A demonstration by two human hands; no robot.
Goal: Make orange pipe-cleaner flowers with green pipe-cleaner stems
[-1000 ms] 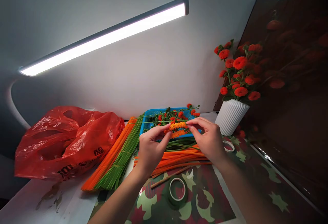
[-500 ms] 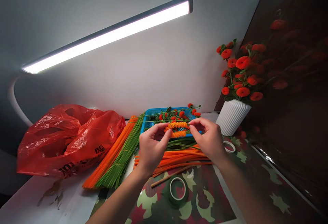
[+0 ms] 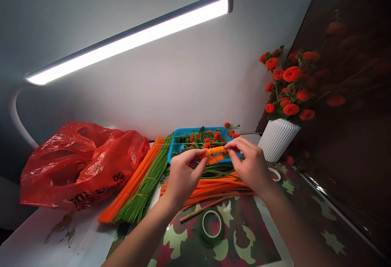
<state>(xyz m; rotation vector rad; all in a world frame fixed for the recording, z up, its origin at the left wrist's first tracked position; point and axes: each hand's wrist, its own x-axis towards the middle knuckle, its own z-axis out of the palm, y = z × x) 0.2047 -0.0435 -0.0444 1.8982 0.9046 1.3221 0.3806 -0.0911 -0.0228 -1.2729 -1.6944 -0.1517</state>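
Observation:
Between my two hands is an orange coiled pipe cleaner (image 3: 215, 151), bent into two rows of spirals one above the other. My left hand (image 3: 187, 174) pinches its left end between thumb and fingers. At the right end, the thumb and fingertips of my right hand (image 3: 249, 162) are closed on it. Both hands hold it up in front of a blue basket (image 3: 174, 145). Below the hands lie loose orange pipe cleaners (image 3: 210, 189) and some green ones (image 3: 214, 171).
Orange (image 3: 131, 181) and green pipe cleaner bundles (image 3: 149, 185) lie beside a red plastic bag (image 3: 82, 165). Green tape (image 3: 210, 228), a thin stick (image 3: 203, 209) and a white-cored roll (image 3: 275, 174) rest on the mat. A white vase (image 3: 277, 138) holds red flowers (image 3: 291, 73); a lamp (image 3: 131, 37) hangs above.
The coiled piece has shifted slightly right and its two rows sit closer together. My left hand has moved a little right; the right hand's fingers have risen slightly over the end.

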